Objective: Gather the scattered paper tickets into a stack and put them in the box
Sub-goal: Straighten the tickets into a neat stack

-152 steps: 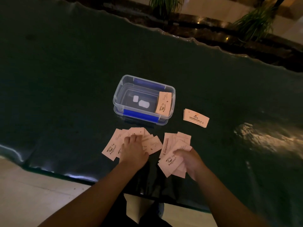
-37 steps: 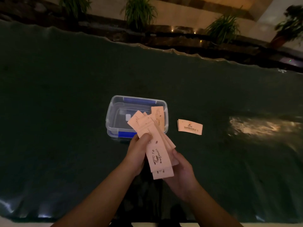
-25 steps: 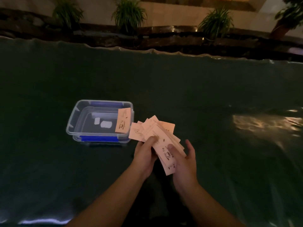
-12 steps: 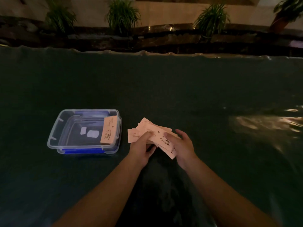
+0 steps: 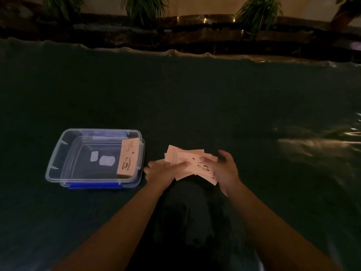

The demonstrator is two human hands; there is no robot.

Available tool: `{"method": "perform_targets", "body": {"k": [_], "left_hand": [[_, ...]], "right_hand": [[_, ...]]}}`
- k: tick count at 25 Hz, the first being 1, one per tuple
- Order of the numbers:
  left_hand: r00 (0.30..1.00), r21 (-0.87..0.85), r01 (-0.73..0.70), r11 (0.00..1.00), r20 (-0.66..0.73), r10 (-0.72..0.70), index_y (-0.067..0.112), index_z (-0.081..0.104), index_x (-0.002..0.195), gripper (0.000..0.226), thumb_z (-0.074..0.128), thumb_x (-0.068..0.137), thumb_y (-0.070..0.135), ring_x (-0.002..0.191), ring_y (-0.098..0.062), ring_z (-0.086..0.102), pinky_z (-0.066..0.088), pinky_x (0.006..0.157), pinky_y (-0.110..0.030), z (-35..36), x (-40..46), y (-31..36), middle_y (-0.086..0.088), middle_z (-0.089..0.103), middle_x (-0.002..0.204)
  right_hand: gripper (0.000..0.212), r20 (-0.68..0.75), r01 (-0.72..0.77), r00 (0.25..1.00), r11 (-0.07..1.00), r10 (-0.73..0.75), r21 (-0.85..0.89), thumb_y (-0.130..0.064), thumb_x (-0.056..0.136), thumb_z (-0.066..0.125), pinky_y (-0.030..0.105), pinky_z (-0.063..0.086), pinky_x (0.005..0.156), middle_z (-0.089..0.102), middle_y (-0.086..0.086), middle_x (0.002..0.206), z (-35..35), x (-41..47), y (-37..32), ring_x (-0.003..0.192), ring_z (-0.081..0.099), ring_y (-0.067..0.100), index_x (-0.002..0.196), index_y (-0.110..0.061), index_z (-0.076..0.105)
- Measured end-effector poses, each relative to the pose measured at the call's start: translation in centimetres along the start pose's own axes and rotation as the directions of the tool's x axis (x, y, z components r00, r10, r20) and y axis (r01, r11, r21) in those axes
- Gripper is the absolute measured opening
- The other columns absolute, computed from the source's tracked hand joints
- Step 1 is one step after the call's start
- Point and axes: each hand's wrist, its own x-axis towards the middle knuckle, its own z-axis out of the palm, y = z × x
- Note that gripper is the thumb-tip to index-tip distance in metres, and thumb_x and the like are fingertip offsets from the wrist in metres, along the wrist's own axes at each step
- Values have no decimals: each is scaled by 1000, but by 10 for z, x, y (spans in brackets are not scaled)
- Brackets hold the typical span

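Note:
A loose bundle of pink paper tickets (image 5: 190, 162) with coffee-cup print lies low over the dark table between both hands. My left hand (image 5: 163, 171) grips its left side with the thumb on top. My right hand (image 5: 224, 171) holds the right side, thumb on the top ticket and fingers spread behind. To the left stands a clear plastic box (image 5: 58, 153) with blue clips. One ticket (image 5: 128, 157) leans upright against the box's right inner wall.
The table wears a dark green glossy cover (image 5: 195, 94) with a wrinkled far edge. Beyond it runs a dark stone ledge with potted plants (image 5: 144, 6). A bright reflection (image 5: 312, 145) shows on the cover at the right.
The ticket bundle has come down from in front of the box to a spot low over the table right of it, flatter and more squared. The separate small stack seen earlier is out of sight.

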Motion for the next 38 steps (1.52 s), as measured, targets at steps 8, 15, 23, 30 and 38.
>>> {"method": "perform_targets", "body": {"k": [8,15,23,30,38], "left_hand": [[987,-165,-108,980,97,125,19,29,154,102,70,69,59,122,-31,56,50,103,-53,-1,5,12,-11,51,143],[965,-331,-134,934,170,199,25,27,151,89,73,78,46,109,-24,62,51,91,-44,-5,10,10,-4,64,123],[942,-548,-134,826,189,278,28,34,152,87,82,79,25,115,-27,67,51,104,-59,-1,9,-23,-5,69,126],[854,-481,-215,850,329,403,32,44,140,86,90,70,14,103,-22,76,63,88,-50,-20,-2,-39,-6,73,122],[812,-467,-210,859,407,419,33,45,139,103,97,50,22,108,-30,75,62,89,-55,-29,-31,-49,-11,66,131]], "right_hand": [[98,61,-46,997,997,50,-55,-25,75,94,35,66,69,68,-8,110,28,9,-2,90,78,14,156,-36,40],[94,103,-20,994,995,30,-100,-27,78,91,33,62,70,71,-5,109,30,11,-2,93,76,15,157,-34,40],[93,154,59,987,998,-53,-35,-26,71,97,39,67,82,72,-7,120,21,-9,20,101,77,15,150,-36,48],[75,343,31,939,996,1,-88,-18,68,99,49,67,87,76,6,125,-12,-35,27,100,81,24,132,-32,64],[96,483,-60,861,976,157,-210,-46,46,102,38,62,88,83,6,116,-43,-67,41,105,80,24,132,-19,68]]}}
